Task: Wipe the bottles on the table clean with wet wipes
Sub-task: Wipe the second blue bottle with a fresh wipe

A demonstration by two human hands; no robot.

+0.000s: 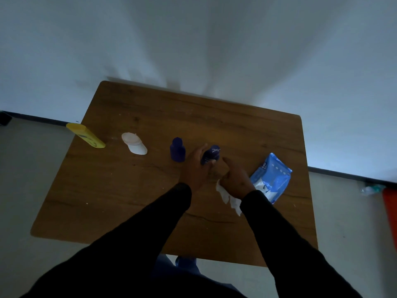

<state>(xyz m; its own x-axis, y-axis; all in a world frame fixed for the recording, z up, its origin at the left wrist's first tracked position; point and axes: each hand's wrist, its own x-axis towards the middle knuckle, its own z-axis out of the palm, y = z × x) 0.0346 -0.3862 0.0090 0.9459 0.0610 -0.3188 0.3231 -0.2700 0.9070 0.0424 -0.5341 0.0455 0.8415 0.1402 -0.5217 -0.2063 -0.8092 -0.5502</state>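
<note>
Several bottles stand in a row on the wooden table: a yellow bottle at the far left, a white bottle, a dark blue bottle and a second dark blue bottle with white lettering. My left hand grips the lettered bottle, thumb and fingers around its lower part. My right hand sits just right of it, index finger stretched toward the bottle, and holds a crumpled white wet wipe that trails under the palm and wrist.
A blue pack of wet wipes lies on the table right of my right hand. The table's far edge meets a white wall. Off the table at the far right, an orange object lies on the floor.
</note>
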